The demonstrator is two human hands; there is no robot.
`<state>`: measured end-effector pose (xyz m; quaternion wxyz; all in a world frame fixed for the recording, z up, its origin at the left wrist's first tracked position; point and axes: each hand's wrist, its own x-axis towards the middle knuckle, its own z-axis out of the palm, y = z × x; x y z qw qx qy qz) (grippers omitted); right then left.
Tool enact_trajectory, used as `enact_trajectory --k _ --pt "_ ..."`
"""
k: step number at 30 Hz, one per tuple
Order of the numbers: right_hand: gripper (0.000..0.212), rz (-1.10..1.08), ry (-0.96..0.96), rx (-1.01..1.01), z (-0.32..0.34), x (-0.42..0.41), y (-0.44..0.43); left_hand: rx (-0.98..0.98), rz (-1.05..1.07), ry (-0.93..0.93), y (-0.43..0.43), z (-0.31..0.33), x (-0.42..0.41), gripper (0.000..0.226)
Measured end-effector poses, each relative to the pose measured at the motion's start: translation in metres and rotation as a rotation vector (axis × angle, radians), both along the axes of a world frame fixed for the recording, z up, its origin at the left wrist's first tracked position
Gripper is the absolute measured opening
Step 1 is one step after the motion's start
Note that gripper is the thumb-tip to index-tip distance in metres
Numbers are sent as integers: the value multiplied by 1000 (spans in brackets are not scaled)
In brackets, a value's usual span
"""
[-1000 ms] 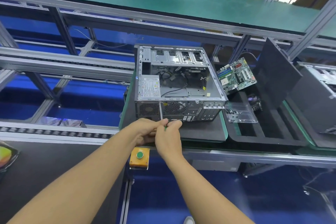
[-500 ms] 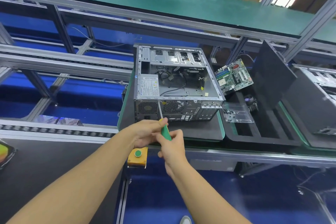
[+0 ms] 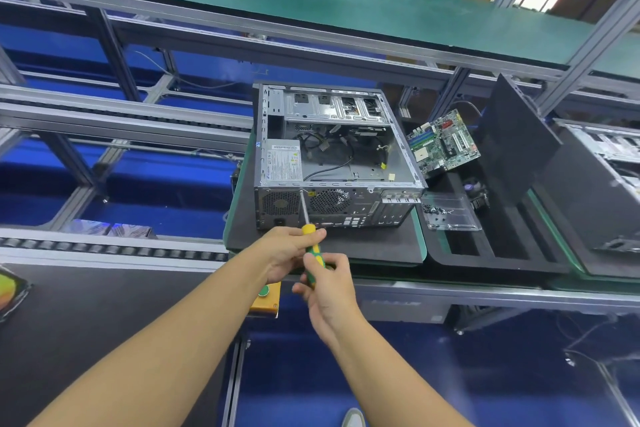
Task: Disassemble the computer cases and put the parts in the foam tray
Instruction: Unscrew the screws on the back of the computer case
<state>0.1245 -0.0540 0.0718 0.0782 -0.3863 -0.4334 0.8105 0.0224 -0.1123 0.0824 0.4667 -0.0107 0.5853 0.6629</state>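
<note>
case point(image 3: 332, 156): side open, grey, cables inside | left hand point(image 3: 287, 253), right hand point(image 3: 330, 288): grip clasps screwdriver point(image 3: 314, 246)

We see bright, even light, soft shadows. Blown-out daylight glare far up-right of computer case point(image 3: 332, 163). Frame rails point(image 3: 121, 121) left of case bow from wide-angle distortion. We find case sharp, picture edges slightly smeared.

The right hand point(image 3: 329, 288) hides the butt of the green-and-yellow screwdriver point(image 3: 316, 251); a second grey metal computer case point(image 3: 609, 146) runs off the right edge.
</note>
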Motion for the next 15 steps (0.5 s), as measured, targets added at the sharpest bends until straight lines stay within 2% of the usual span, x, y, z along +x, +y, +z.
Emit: enact_trajectory --k 2,4,7,9,12,15 --pt "25 -35 18 -21 1 -1 -2 26 86 -51 0 -2 0 22" --pt "25 -43 24 -142 5 1 -3 86 126 -118 -4 -3 -2 20" --pt "40 24 -7 -308 6 6 2 135 82 -181 -11 -3 -6 24" --pt "38 14 -16 -295 5 5 3 103 -10 -141 -14 -1 -8 28" --pt "17 -16 8 -171 4 2 -1 29 -93 -81 -13 5 -7 27" --pt "28 -35 57 -69 4 -1 -4 15 -83 -48 -9 8 -2 22"
